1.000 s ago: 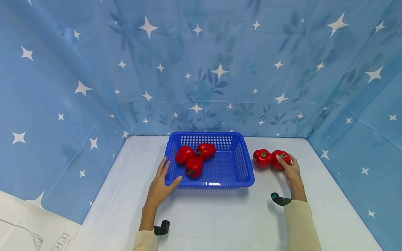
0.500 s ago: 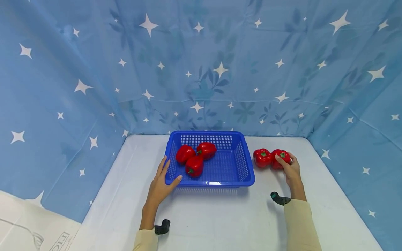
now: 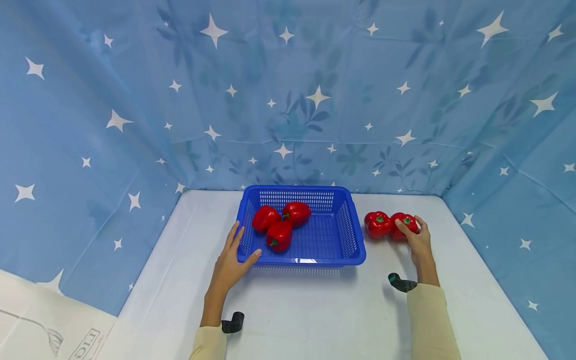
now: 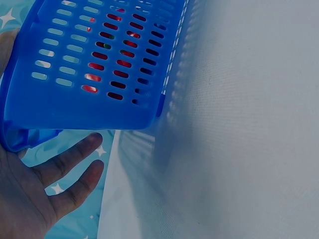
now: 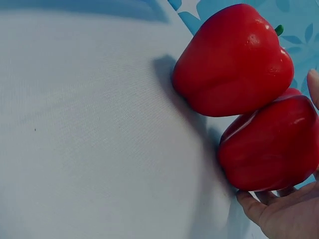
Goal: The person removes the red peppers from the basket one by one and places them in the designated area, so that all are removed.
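Note:
A blue plastic basket [image 3: 321, 240] with slotted walls stands on the table, with three red bell peppers lying in its left half, one of them a front bell pepper [image 3: 279, 236]. My left hand [image 3: 228, 267] rests on its front left corner; fingers are spread and fairly straight along the left side, thumb at the front rim. Two more red bell peppers sit right of the basket, side by side and touching. The outer bell pepper [image 5: 271, 144] is held by my right hand [image 3: 418, 242], thumb on one side and fingers on the other. Its neighbour, the inner bell pepper [image 5: 234, 62], is untouched.
A white-covered table [image 3: 310, 310] runs under everything. Blue star-patterned curtains [image 3: 288, 100] rise behind it and along both sides. Black wrist devices, a left one [image 3: 233, 323] and a right one [image 3: 402, 283], jut inward from the forearms.
The whole head view shifts slightly upward on the table side. Both hands, the basket and the bell peppers keep their places relative to each other.

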